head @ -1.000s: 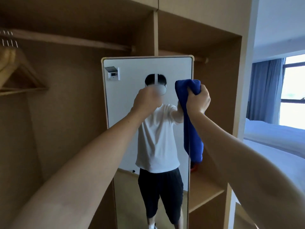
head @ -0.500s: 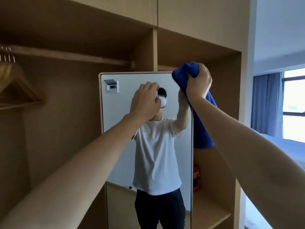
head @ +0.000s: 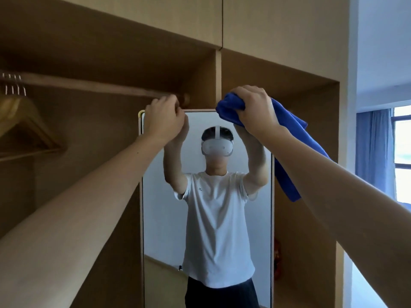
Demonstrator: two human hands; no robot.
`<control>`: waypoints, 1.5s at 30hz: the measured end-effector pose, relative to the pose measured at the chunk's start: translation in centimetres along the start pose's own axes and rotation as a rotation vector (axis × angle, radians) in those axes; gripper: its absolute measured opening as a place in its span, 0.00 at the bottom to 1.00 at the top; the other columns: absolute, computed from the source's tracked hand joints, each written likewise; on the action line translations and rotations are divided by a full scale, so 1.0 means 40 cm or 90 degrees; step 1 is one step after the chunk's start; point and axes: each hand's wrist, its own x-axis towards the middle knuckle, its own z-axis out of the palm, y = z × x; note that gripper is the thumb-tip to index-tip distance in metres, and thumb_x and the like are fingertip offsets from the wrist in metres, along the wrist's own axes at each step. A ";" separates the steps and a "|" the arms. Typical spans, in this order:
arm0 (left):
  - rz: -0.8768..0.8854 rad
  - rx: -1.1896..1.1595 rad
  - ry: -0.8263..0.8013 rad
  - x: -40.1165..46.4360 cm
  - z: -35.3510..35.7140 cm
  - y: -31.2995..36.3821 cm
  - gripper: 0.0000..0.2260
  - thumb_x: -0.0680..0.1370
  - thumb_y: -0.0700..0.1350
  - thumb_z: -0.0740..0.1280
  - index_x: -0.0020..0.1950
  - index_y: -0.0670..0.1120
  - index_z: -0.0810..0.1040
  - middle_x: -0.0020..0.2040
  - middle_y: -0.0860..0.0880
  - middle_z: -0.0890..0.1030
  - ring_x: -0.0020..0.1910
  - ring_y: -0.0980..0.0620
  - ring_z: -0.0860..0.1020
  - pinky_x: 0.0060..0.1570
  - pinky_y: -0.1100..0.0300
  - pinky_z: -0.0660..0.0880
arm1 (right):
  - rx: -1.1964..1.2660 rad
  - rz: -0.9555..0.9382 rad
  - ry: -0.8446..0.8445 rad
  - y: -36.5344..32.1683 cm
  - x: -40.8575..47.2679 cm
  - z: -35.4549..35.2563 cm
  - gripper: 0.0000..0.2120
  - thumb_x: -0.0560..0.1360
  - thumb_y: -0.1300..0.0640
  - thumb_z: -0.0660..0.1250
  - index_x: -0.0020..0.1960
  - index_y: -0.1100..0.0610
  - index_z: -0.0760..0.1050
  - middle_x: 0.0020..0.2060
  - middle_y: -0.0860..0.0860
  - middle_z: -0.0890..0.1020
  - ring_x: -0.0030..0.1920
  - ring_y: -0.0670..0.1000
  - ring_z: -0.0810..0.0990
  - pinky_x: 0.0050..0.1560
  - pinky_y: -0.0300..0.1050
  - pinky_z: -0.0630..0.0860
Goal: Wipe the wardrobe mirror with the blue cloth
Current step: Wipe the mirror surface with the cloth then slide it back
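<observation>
Head camera view: we see a tall mirror (head: 251,218) standing inside a wooden wardrobe (head: 278,36). Both our arms reach up to the top of the mirror. Our right hand (head: 255,108) is curled tight around the blue cloth (head: 293,138) at the mirror's top right corner. One end of the cloth is bunched in the fist, and the rest hangs down past the mirror's right edge. Our left hand (head: 164,118) is at the mirror's top left, with its fingers curled in like a loose fist. We cannot tell if it holds anything. Left of the mirror, wooden hangers (head: 26,127) hang from a rail (head: 93,85). Right of the mirror is a window with blue curtains (head: 373,152). A small mark sits on the white shirt in the mirror, too tiny to read.
</observation>
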 end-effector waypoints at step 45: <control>-0.069 -0.316 -0.220 0.020 -0.126 -0.192 0.14 0.77 0.30 0.58 0.58 0.45 0.71 0.58 0.48 0.76 0.54 0.50 0.77 0.50 0.58 0.75 | 0.080 0.067 -0.184 -0.360 0.163 0.227 0.09 0.77 0.56 0.67 0.57 0.53 0.73 0.47 0.46 0.78 0.47 0.47 0.76 0.56 0.44 0.72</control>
